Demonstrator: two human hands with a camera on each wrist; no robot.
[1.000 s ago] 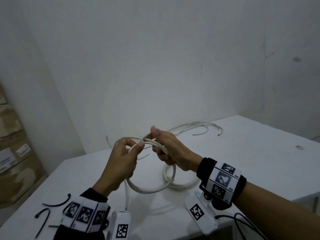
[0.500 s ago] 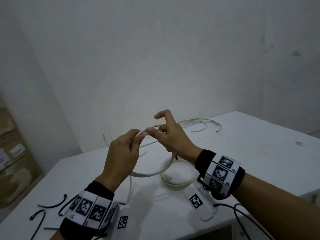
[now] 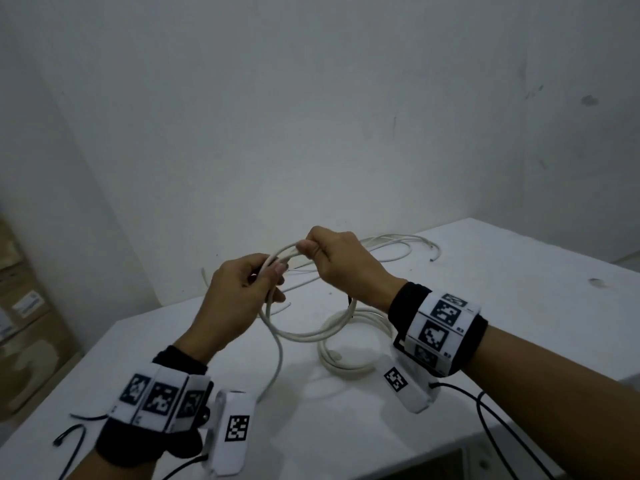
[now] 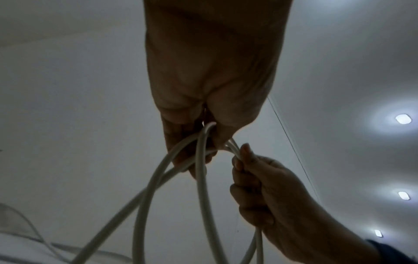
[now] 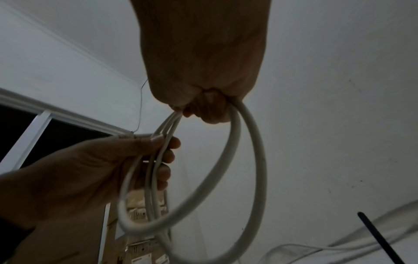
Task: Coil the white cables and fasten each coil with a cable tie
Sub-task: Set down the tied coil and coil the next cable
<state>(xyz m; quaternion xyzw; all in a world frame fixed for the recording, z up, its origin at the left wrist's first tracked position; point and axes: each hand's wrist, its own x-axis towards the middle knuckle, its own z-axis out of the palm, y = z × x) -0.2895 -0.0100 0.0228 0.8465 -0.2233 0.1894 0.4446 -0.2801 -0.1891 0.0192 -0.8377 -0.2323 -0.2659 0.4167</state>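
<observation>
White cable (image 3: 304, 336) loops — pinched in both hands' fingers (image 3: 277, 271).

The white cable (image 3: 304, 336) is sheathed in smooth plastic with a faint sheen, seen most clearly in the right wrist view (image 5: 251, 160). A second coil (image 3: 346, 362) of the same smooth white plastic is laid on the table (image 3: 502, 323), whose top is matt white and smooth, marked by a small dark blemish near its right edge. Black cable ties (image 3: 74, 434) of thin, dull plastic are seen by the table's left corner. The wall (image 3: 311, 116) is finished in matt, slightly scuffed paint. Brown cardboard boxes (image 3: 24, 306) look rough and papery.
</observation>
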